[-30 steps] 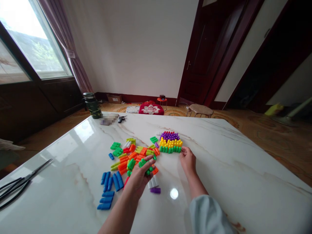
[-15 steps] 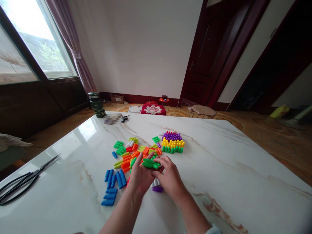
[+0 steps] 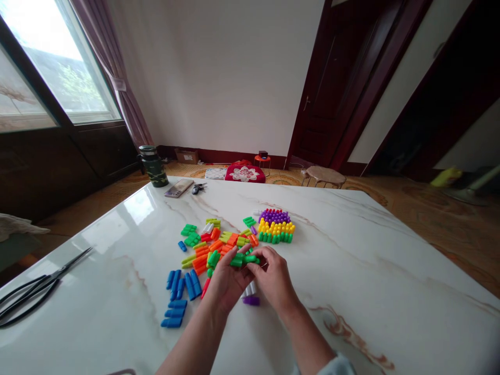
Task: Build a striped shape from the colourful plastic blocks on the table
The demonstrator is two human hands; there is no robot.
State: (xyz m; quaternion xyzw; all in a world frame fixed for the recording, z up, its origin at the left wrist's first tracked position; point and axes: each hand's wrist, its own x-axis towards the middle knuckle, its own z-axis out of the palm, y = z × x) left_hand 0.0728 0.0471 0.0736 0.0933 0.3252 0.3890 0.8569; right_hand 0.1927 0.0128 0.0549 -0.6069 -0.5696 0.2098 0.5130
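Observation:
Green bullet-shaped plastic toy blocks lie across the fingers of my left hand, which is turned palm up and curled around them. My right hand pinches a green block at their right end between thumb and fingers. Behind my hands lies a loose pile of orange and lime blocks. Blue blocks lie to the left in short joined rows. Just below my hands are white blocks and a purple block, partly covered by them.
A joined set of purple, yellow and green blocks stands beyond my right hand. Long black-handled scissors lie at the left edge of the marble-patterned table. At the far left are a camouflage flask, a phone and keys.
The green blocks in my hands have turned, and the right-hand fingers now pinch a block at their right end. The view has shifted slightly; the blocks on the table look unmoved.

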